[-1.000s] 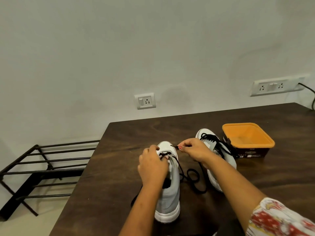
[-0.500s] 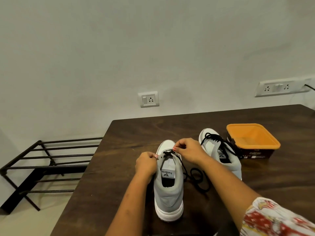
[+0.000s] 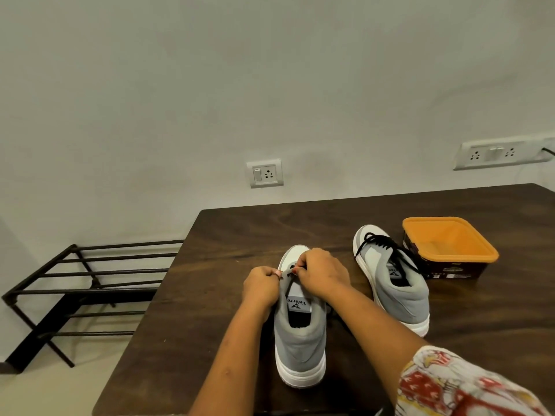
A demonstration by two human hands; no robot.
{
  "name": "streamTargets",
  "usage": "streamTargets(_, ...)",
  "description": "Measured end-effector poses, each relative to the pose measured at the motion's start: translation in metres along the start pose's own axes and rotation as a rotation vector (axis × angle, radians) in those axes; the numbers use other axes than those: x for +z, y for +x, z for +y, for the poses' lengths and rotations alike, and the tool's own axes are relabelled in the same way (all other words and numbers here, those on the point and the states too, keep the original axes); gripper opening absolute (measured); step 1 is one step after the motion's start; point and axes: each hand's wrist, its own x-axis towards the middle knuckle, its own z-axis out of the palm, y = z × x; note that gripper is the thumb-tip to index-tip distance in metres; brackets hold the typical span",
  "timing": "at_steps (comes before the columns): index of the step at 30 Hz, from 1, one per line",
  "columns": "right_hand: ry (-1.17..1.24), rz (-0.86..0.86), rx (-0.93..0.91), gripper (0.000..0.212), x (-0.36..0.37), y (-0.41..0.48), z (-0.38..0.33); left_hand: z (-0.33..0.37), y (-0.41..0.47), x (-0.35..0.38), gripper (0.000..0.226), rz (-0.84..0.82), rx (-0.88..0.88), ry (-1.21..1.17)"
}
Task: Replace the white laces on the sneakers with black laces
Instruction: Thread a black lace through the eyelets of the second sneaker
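A grey and white sneaker (image 3: 300, 337) stands heel toward me at the table's front middle. My left hand (image 3: 260, 284) grips the left side of its upper near the eyelets. My right hand (image 3: 321, 273) pinches the black lace (image 3: 289, 274) over the front of the tongue; most of that lace is hidden under my hands. A second grey sneaker (image 3: 396, 283) stands to the right, with a black lace (image 3: 387, 247) threaded through it.
An orange-rimmed dark box (image 3: 450, 247) sits right of the second sneaker. The dark wooden table (image 3: 186, 325) ends at the left, where a black metal rack (image 3: 75, 292) stands on the floor. Wall sockets (image 3: 265, 173) are behind.
My right hand has come down from a raised pull to the sneaker's front eyelets. My left hand slid off the top to the left side. The loose lace loop on the right is now hidden.
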Motion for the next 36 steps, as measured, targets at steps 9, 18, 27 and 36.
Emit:
streamTargets(9,-0.039,0.053,-0.007,0.021,0.008,-0.001,-0.001,0.005,-0.007,-0.008,0.042,-0.127,-0.043,-0.156)
streamTargets(18,-0.014,0.044,-0.034,0.018,0.015,-0.005,-0.002,-0.003,-0.004,-0.005,0.006,-0.122,0.002,-0.107)
streamTargets(27,0.185,0.02,-0.03,0.006,0.011,-0.005,0.004,-0.001,-0.007,-0.001,0.005,-0.005,0.119,0.041)
streamTargets(36,0.161,-0.09,-0.111,0.021,0.007,-0.002,0.012,0.003,0.003,-0.011,0.015,0.102,0.237,0.336)
